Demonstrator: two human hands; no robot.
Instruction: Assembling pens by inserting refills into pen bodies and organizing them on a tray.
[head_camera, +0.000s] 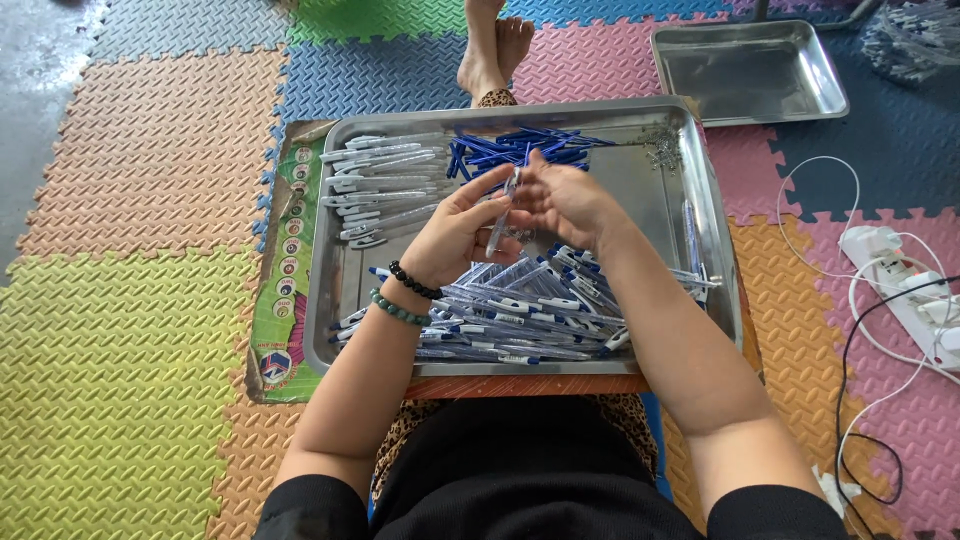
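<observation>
We hold a clear pen barrel (503, 215) up over the middle of the steel tray (722, 270), both hands meeting on it: our left hand (455, 235) pinches it from the left with fingers closed around its shaft, and our right hand (565, 200) closes on its upper end, so the piece stands nearly upright, tilted a little, free of the heap below. We judge it is lifted this way so both ends stay reachable. The barrel looks slim, transparent, with a pale tip; finer detail is too small to tell. Below it, along the tray's near edge, lies a loose heap of clear barrels (520, 310). At the far left corner white pen parts (385, 185) lie in rows, and blue refills (520, 148) lie bunched by the far edge. The tray rests on a low desk (520, 385).
</observation>
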